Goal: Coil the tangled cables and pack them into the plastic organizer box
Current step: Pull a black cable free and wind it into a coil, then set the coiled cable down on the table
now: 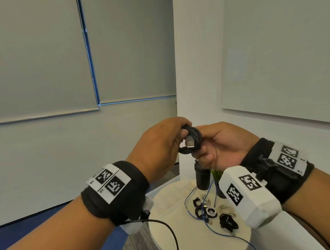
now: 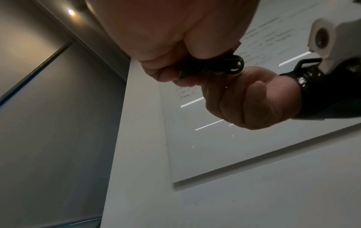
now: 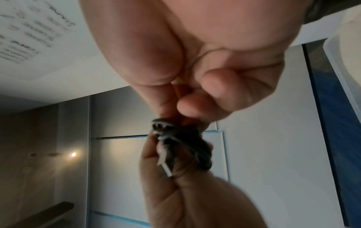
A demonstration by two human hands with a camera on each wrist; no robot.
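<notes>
A black USB cable wound into a small coil (image 1: 192,140) hangs between both hands, well above the table. Its silver USB plug (image 1: 190,143) pokes out of the coil's middle. My left hand (image 1: 161,144) grips the coil's left side with curled fingers. From the right, my right hand (image 1: 217,146) pinches the coil's other side. The left wrist view shows the coil (image 2: 230,65) squeezed between the fingers of both hands. In the right wrist view the coil (image 3: 187,143) and its plug (image 3: 165,166) sit between the two hands. No organizer box is visible.
Below the hands stands a round white table (image 1: 176,230). On it lie a blue cable (image 1: 210,224), several small black coiled cables (image 1: 228,220), beige ties (image 1: 226,209), a black cylinder (image 1: 202,177) and a small plant (image 1: 217,174). A whiteboard (image 1: 283,59) hangs on the right wall.
</notes>
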